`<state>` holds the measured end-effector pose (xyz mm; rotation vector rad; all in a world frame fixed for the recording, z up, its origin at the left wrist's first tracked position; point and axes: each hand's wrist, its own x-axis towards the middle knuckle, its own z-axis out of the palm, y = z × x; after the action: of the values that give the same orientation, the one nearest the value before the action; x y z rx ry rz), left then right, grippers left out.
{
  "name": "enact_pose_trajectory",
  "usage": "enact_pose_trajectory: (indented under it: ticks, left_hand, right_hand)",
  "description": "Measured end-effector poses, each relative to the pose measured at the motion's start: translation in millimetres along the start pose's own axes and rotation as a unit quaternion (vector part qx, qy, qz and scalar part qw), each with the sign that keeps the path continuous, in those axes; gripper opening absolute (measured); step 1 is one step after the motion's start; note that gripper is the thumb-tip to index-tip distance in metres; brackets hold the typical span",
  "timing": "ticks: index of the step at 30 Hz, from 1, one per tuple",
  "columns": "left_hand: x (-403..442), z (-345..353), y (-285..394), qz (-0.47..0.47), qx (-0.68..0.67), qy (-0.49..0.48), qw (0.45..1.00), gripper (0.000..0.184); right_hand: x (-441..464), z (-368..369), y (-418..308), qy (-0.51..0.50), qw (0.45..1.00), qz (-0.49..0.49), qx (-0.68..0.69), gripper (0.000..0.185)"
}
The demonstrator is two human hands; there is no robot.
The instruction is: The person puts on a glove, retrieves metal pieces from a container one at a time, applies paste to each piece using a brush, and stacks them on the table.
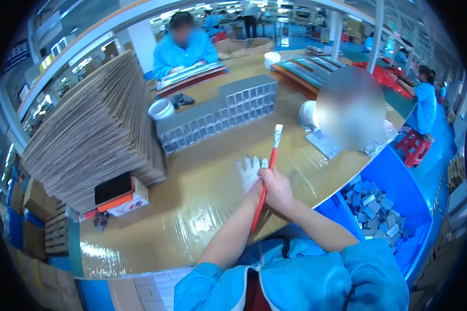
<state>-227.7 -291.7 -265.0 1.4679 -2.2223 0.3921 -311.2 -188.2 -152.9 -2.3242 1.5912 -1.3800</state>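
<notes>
In the head view, a white glove (248, 171) covers my left hand (251, 180), which is held over the table with its fingers spread and nothing in them. My right hand (277, 189) is closed around a flat paintbrush (265, 191) with a red handle and pale bristles pointing away from me. The right fingers lie against the left wrist, by the glove's cuff; whether they also grip the cuff cannot be made out. Beyond both hands stands a long row of stacked grey rectangular pieces (216, 120) with hollow-looking ends.
Tall cardboard stacks (96, 122) rise at the left, beside a dark phone-like slab (113, 188) on a small box. A blue bin (420, 207) of grey pieces stands right. White tubs (161, 109) sit on the tabletop (192, 179). A co-worker (184, 49) sits opposite. A blurred disc hides the right side.
</notes>
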Motion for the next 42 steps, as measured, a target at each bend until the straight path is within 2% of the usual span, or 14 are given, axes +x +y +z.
enact_pose_trajectory:
  ticks: [2, 3, 4, 5, 6, 8, 11, 13, 20, 24, 26, 32, 38, 42]
  left_hand:
    - [8, 17, 8, -0.002, -0.006, 0.061, 0.998, 0.031]
    - [14, 49, 4, -0.034, -0.121, -0.027, 0.992, 0.032]
    - [16, 22, 14, -0.047, 0.065, 0.065, 0.995, 0.04]
    - [11, 36, -1, -0.042, 0.024, 0.037, 0.998, 0.037]
    - [15, 56, -10, -0.038, -0.015, 0.005, 0.999, 0.034]
    - [20, -2, 8, -0.009, -0.049, 0.006, 0.999, 0.044]
    - [23, -51, 7, -0.009, -0.065, -0.149, 0.987, 0.076]
    - [19, -53, 4, 0.014, -0.118, -0.101, 0.988, 0.073]
    - [11, -78, 23, 0.046, -0.231, -0.108, 0.966, 0.072]
    - [15, -92, 39, 0.01, -0.276, -0.1, 0.956, 0.078]
    - [15, -94, 46, -0.012, -0.323, -0.085, 0.942, 0.081]
    - [14, -91, 52, -0.05, -0.335, -0.087, 0.937, 0.085]
    - [16, -92, 53, -0.089, -0.298, -0.131, 0.941, 0.079]
    - [15, -91, 51, -0.085, -0.295, -0.134, 0.942, 0.077]
  right_hand:
    - [-6, 4, 11, -0.043, 0.999, 0.006, -0.001, 0.015]
    - [-10, 11, 12, -0.104, 0.991, 0.08, 0.029, 0.017]
    - [-7, 2, 5, -0.166, 0.981, 0.072, 0.069, 0.017]
    - [-6, -7, -3, -0.227, 0.965, 0.067, 0.11, 0.018]
    - [-3, -18, -22, -0.279, 0.909, 0.266, 0.156, 0.02]
    - [-24, -24, -5, -0.096, 0.985, -0.116, 0.082, 0.02]
    - [-27, -62, 1, -0.057, 0.989, -0.097, 0.101, 0.024]
    - [-33, -98, 25, -0.095, 0.99, 0.04, 0.092, 0.026]
    - [-158, -267, 162, 0.231, 0.932, 0.222, -0.17, 0.031]
    - [-254, -305, 242, 0.161, 0.887, 0.386, -0.195, 0.021]
    - [-286, -304, 288, -0.005, 0.826, 0.51, -0.24, 0.024]
    - [-338, -243, 431, -0.01, 0.819, 0.404, -0.406, 0.028]
    - [-348, -213, 493, -0.034, 0.722, 0.475, -0.502, 0.031]
    - [-360, -216, 505, -0.055, 0.739, 0.501, -0.446, 0.025]
